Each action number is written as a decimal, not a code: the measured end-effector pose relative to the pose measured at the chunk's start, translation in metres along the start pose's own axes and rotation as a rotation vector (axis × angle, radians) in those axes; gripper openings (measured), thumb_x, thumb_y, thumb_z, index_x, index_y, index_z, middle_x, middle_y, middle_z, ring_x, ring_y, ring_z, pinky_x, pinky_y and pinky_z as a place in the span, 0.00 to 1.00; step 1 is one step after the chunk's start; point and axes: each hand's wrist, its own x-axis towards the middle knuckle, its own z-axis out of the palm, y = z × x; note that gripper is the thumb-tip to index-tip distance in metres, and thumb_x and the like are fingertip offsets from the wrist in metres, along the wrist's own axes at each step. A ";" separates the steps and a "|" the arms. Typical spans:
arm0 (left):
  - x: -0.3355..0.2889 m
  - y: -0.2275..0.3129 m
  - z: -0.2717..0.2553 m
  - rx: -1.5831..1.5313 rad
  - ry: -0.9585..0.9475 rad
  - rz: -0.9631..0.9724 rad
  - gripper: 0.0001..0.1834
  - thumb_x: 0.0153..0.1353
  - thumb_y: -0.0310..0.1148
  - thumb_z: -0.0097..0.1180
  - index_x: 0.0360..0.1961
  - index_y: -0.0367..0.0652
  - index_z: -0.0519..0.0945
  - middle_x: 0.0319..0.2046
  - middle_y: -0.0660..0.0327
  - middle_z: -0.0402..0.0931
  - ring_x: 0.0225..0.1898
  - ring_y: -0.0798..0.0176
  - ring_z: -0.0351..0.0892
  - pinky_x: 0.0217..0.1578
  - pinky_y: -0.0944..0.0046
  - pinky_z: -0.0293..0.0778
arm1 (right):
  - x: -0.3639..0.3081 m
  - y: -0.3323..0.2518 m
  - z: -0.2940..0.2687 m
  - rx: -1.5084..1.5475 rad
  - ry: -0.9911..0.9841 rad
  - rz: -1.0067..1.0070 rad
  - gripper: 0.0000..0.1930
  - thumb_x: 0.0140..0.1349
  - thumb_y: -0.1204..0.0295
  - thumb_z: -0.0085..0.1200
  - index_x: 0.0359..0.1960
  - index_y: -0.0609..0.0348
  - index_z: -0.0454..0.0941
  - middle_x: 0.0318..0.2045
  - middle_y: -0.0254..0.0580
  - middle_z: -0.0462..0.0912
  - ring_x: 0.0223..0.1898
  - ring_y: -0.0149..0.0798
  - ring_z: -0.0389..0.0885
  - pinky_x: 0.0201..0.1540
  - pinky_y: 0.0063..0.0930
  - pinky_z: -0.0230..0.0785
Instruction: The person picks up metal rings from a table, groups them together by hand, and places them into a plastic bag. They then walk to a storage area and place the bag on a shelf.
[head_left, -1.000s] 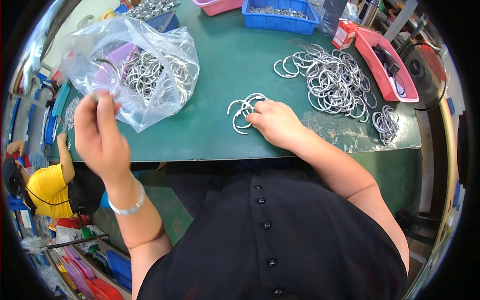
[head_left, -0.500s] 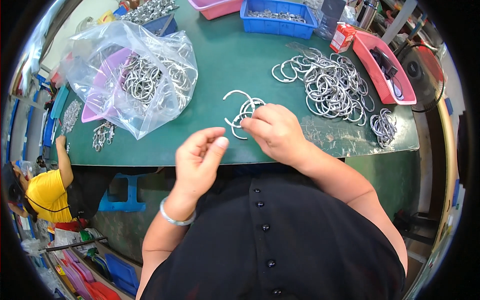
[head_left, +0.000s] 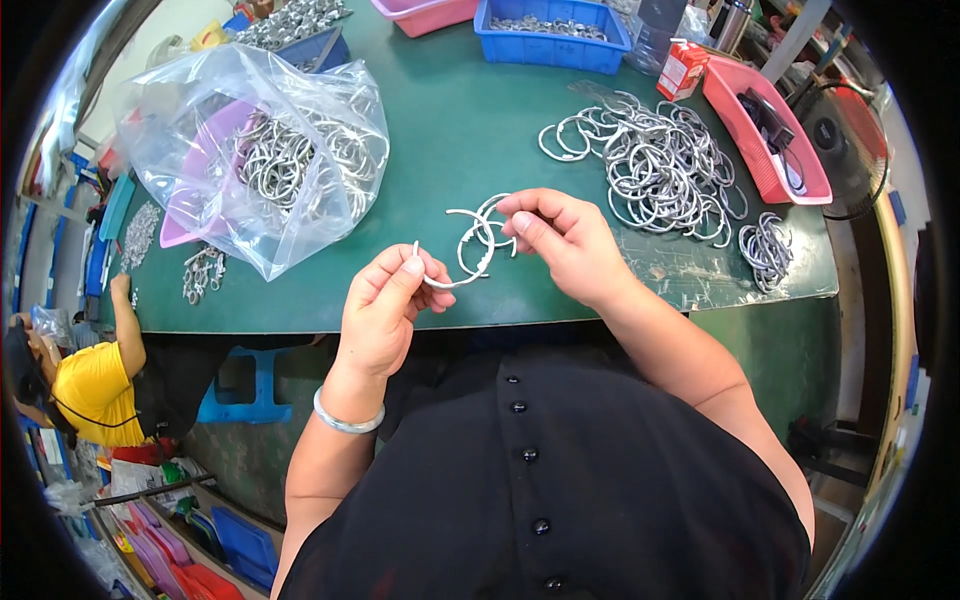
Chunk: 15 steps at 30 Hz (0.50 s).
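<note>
My left hand (head_left: pixel 385 305) pinches one end of an open metal ring (head_left: pixel 452 283) just above the near edge of the green table (head_left: pixel 450 120). My right hand (head_left: pixel 560 235) pinches a small bunch of similar metal rings (head_left: pixel 483 232) beside it. The two hands are close together over the table edge. A silver bangle (head_left: pixel 345 420) is on my left wrist.
A clear plastic bag (head_left: pixel 260 150) of metal rings lies over a pink tray at the left. A big pile of loose rings (head_left: pixel 655 155) and a smaller bunch (head_left: pixel 765 245) lie at the right. A blue bin (head_left: pixel 555 25) and a pink tray (head_left: pixel 770 130) stand behind. A person in yellow (head_left: pixel 85 385) sits at the lower left.
My left hand came from the bag at the left to the middle and took hold of a ring. My right hand lifted its rings off the table.
</note>
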 end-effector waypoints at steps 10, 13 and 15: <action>0.002 0.000 -0.008 -0.047 -0.080 -0.049 0.11 0.61 0.35 0.43 0.24 0.42 0.68 0.22 0.60 0.67 0.22 0.69 0.66 0.26 0.72 0.64 | 0.002 -0.011 0.000 0.497 -0.244 0.406 0.08 0.55 0.75 0.51 0.36 0.64 0.74 0.26 0.34 0.77 0.24 0.23 0.72 0.28 0.16 0.66; 0.002 0.001 -0.007 -0.053 -0.083 -0.054 0.11 0.61 0.35 0.43 0.24 0.41 0.68 0.21 0.60 0.67 0.22 0.69 0.66 0.26 0.73 0.64 | 0.001 -0.010 0.000 0.531 -0.246 0.424 0.08 0.54 0.75 0.53 0.35 0.64 0.74 0.25 0.34 0.77 0.24 0.23 0.72 0.27 0.16 0.66; 0.001 0.003 -0.005 -0.043 -0.079 -0.045 0.11 0.61 0.35 0.43 0.24 0.41 0.68 0.21 0.60 0.67 0.22 0.69 0.66 0.26 0.73 0.64 | 0.001 -0.010 -0.001 0.526 -0.247 0.419 0.08 0.54 0.75 0.53 0.35 0.64 0.74 0.25 0.34 0.77 0.24 0.24 0.72 0.27 0.16 0.66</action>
